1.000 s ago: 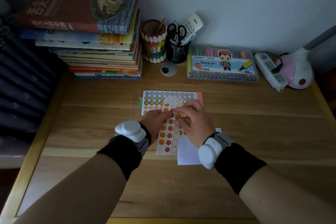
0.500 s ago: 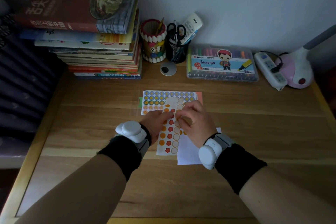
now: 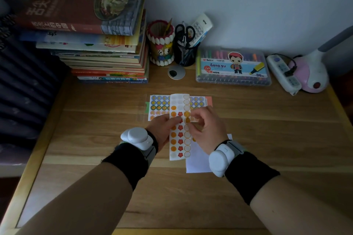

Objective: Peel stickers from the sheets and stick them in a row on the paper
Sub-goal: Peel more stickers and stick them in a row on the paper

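Observation:
A narrow white sticker sheet (image 3: 180,139) with orange dots, red stars and several peeled blank circles is held above the desk. My left hand (image 3: 162,129) pinches its left edge near the middle. My right hand (image 3: 207,129) has thumb and forefinger pinched at an orange sticker (image 3: 187,120) in the sheet's right column. A second sheet (image 3: 159,104) of blue, green and orange round stickers lies flat behind it. The white paper (image 3: 196,160) lies under my right wrist, mostly hidden.
A tall book stack (image 3: 99,44) stands at the back left. Two pen holders (image 3: 161,44) with scissors, a marker box (image 3: 232,66), a power strip (image 3: 284,74) and a pink lamp base (image 3: 309,74) line the back wall. The wooden desk (image 3: 267,139) has a raised edge.
The narrow sheet has been lifted and now stands more upright, its top edge reaching over the flat sheet. My right fingers stay pinched at the right column.

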Demonstrator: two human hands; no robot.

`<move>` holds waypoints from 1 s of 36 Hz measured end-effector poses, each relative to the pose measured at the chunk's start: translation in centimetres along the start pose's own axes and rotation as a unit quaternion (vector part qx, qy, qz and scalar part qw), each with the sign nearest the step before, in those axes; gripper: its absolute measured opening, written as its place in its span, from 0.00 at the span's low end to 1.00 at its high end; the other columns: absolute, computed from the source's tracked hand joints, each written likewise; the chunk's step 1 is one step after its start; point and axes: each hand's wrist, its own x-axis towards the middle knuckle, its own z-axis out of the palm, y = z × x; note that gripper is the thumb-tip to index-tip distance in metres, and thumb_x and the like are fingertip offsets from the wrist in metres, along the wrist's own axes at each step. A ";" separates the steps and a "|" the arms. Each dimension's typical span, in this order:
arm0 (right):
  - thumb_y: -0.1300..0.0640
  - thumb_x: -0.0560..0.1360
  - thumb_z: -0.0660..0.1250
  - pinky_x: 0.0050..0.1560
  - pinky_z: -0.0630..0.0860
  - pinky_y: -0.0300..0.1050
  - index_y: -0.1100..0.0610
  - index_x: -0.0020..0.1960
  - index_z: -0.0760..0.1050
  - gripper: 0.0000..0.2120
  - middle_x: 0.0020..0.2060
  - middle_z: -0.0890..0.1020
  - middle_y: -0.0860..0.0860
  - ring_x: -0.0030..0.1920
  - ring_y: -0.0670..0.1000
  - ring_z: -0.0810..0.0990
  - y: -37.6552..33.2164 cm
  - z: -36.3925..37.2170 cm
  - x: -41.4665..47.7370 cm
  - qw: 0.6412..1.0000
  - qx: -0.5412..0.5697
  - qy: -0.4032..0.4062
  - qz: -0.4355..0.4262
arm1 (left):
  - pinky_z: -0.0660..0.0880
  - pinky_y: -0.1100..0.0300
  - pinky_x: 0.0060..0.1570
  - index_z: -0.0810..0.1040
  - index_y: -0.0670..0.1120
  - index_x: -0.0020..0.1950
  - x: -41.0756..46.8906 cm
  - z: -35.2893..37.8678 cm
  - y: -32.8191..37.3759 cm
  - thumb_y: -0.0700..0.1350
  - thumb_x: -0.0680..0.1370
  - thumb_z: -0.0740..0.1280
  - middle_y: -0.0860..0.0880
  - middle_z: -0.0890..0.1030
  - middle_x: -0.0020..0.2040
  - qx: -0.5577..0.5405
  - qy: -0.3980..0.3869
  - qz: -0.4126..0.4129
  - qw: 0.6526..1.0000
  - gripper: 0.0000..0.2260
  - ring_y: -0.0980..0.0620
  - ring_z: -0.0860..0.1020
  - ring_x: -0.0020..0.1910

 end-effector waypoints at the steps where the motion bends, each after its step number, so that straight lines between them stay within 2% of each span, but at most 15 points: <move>1: 0.57 0.69 0.71 0.40 0.74 0.38 0.54 0.46 0.76 0.07 0.43 0.73 0.45 0.37 0.40 0.72 0.0 0.0 0.0 1.000 0.003 -0.001 0.009 | 0.75 0.41 0.58 0.79 0.41 0.50 0.0 0.0 0.0 0.41 0.78 0.65 0.38 0.82 0.52 -0.005 -0.001 0.002 1.000 0.05 0.38 0.80 0.52; 3: 0.55 0.69 0.72 0.38 0.71 0.34 0.54 0.43 0.76 0.06 0.41 0.72 0.45 0.36 0.39 0.72 0.0 0.1 0.0 1.000 0.006 -0.011 0.023 | 0.77 0.44 0.54 0.79 0.42 0.49 -0.1 0.0 0.0 0.40 0.78 0.64 0.41 0.82 0.50 -0.013 -0.010 0.006 1.000 0.04 0.41 0.81 0.49; 5: 0.53 0.68 0.72 0.38 0.68 0.30 0.54 0.42 0.77 0.07 0.39 0.72 0.44 0.35 0.38 0.71 0.1 0.2 0.0 0.999 0.007 -0.013 0.028 | 0.79 0.51 0.47 0.78 0.42 0.48 -0.1 0.0 0.0 0.40 0.78 0.64 0.44 0.82 0.47 -0.015 -0.020 0.011 1.000 0.04 0.46 0.81 0.44; 10: 0.53 0.68 0.73 0.41 0.72 0.37 0.56 0.43 0.79 0.08 0.40 0.73 0.44 0.37 0.41 0.72 0.2 0.4 0.1 0.999 0.019 -0.012 0.046 | 0.79 0.56 0.40 0.78 0.43 0.47 -0.3 -0.1 0.0 0.39 0.78 0.64 0.45 0.82 0.43 -0.011 -0.033 0.012 0.999 0.04 0.50 0.81 0.38; 12: 0.53 0.69 0.72 0.40 0.71 0.36 0.56 0.43 0.79 0.07 0.38 0.71 0.41 0.37 0.40 0.72 0.2 0.3 0.2 0.998 0.027 -0.008 0.050 | 0.78 0.61 0.31 0.78 0.43 0.46 -0.4 0.0 0.0 0.39 0.78 0.64 0.46 0.82 0.42 -0.019 -0.038 0.011 0.999 0.04 0.53 0.82 0.34; 14: 0.53 0.70 0.72 0.39 0.70 0.33 0.56 0.43 0.79 0.07 0.38 0.71 0.40 0.37 0.40 0.73 0.2 0.3 0.3 0.998 0.031 -0.008 0.052 | 0.76 0.64 0.28 0.78 0.43 0.46 -0.6 0.1 0.2 0.39 0.78 0.64 0.47 0.82 0.40 -0.028 -0.040 0.008 0.999 0.04 0.55 0.82 0.32; 20: 0.54 0.68 0.73 0.41 0.74 0.37 0.55 0.41 0.79 0.05 0.38 0.74 0.42 0.38 0.44 0.75 0.3 0.4 0.4 0.995 0.060 -0.002 0.077 | 0.77 0.64 0.29 0.78 0.43 0.46 -0.8 0.1 0.4 0.39 0.78 0.64 0.46 0.81 0.43 -0.031 -0.035 0.006 0.999 0.04 0.50 0.80 0.39; 24: 0.57 0.68 0.72 0.40 0.74 0.38 0.57 0.40 0.79 0.04 0.39 0.77 0.48 0.38 0.46 0.76 0.2 0.2 0.4 0.995 0.062 0.001 0.084 | 0.77 0.64 0.29 0.78 0.44 0.46 -0.7 0.0 0.4 0.40 0.78 0.65 0.46 0.82 0.43 -0.025 -0.023 0.005 0.999 0.03 0.51 0.81 0.37; 26: 0.59 0.69 0.71 0.39 0.74 0.38 0.57 0.40 0.79 0.02 0.39 0.78 0.49 0.37 0.47 0.76 0.4 0.1 0.4 0.995 0.057 0.010 0.082 | 0.77 0.64 0.29 0.78 0.44 0.45 -0.4 -0.2 0.2 0.41 0.77 0.66 0.46 0.82 0.43 -0.016 -0.003 0.004 1.000 0.02 0.51 0.81 0.38; 30: 0.60 0.70 0.70 0.35 0.70 0.29 0.57 0.40 0.79 0.00 0.39 0.80 0.51 0.35 0.44 0.75 0.8 0.1 0.5 0.994 0.062 0.028 0.087 | 0.76 0.63 0.29 0.79 0.45 0.44 -0.1 -0.4 0.1 0.43 0.77 0.67 0.47 0.82 0.43 -0.015 0.033 0.003 0.999 0.03 0.50 0.81 0.40; 34: 0.60 0.70 0.69 0.35 0.70 0.30 0.56 0.39 0.79 0.02 0.38 0.80 0.52 0.34 0.43 0.74 1.1 0.0 0.5 0.993 0.071 0.027 0.095 | 0.74 0.60 0.34 0.78 0.46 0.41 0.3 -0.7 0.2 0.45 0.76 0.68 0.46 0.82 0.41 -0.001 0.091 0.003 0.996 0.06 0.50 0.79 0.38; 36: 0.60 0.70 0.69 0.36 0.70 0.32 0.55 0.38 0.78 0.02 0.38 0.80 0.52 0.34 0.43 0.74 1.3 0.0 0.4 0.992 0.073 0.024 0.098 | 0.77 0.58 0.35 0.78 0.45 0.41 0.5 -0.9 0.2 0.46 0.76 0.68 0.45 0.83 0.42 -0.003 0.111 -0.004 0.994 0.06 0.49 0.80 0.38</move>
